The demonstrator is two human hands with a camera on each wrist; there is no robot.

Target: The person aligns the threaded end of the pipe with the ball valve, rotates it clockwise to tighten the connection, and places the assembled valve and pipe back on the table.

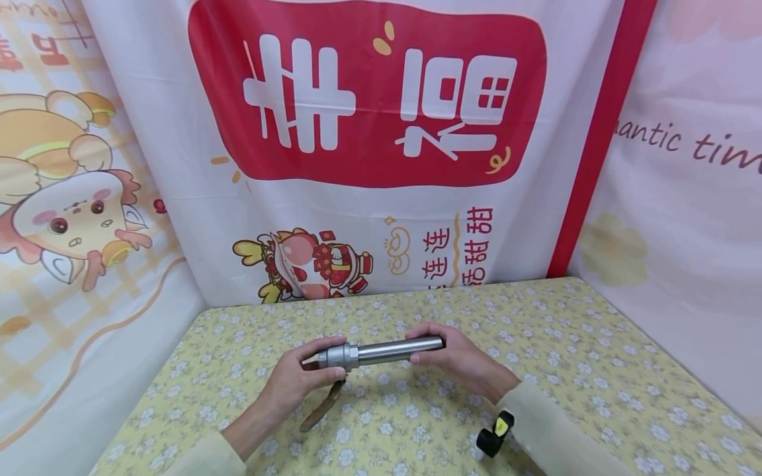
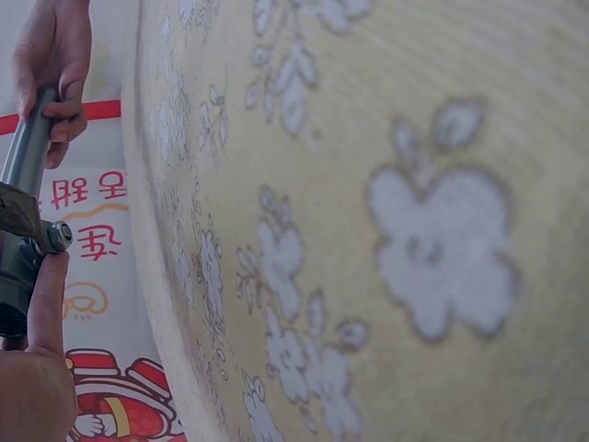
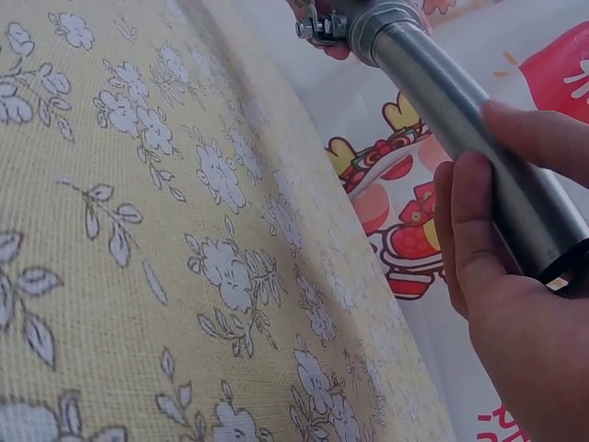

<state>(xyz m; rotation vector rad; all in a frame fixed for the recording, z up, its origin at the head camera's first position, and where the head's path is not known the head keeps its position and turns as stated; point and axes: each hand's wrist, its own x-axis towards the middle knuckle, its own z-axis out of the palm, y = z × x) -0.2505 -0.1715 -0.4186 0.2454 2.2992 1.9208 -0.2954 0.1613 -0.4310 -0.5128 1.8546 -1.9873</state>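
A ball valve (image 1: 338,356) is joined to the end of a straight metal pipe (image 1: 387,351), held nearly level over the patterned tablecloth. My left hand (image 1: 292,380) grips the valve body between thumb and fingers. From the valve, a brownish lever handle (image 1: 321,410) slants down toward me. At the pipe's other end, my right hand (image 1: 461,363) holds the tube, thumb on one side and fingers on the other. The right wrist view shows the smooth pipe (image 3: 460,110) running up to the valve's collar. In the left wrist view, a bolt (image 2: 61,236) sits on the lever by a fingertip.
Yellow floral cloth (image 1: 595,370) covers the table. A black strap with a yellow patch (image 1: 495,435) hangs by my right sleeve. Printed fabric (image 1: 369,218) stands behind the table's far edge, with more printed fabric (image 1: 673,218) along the right side.
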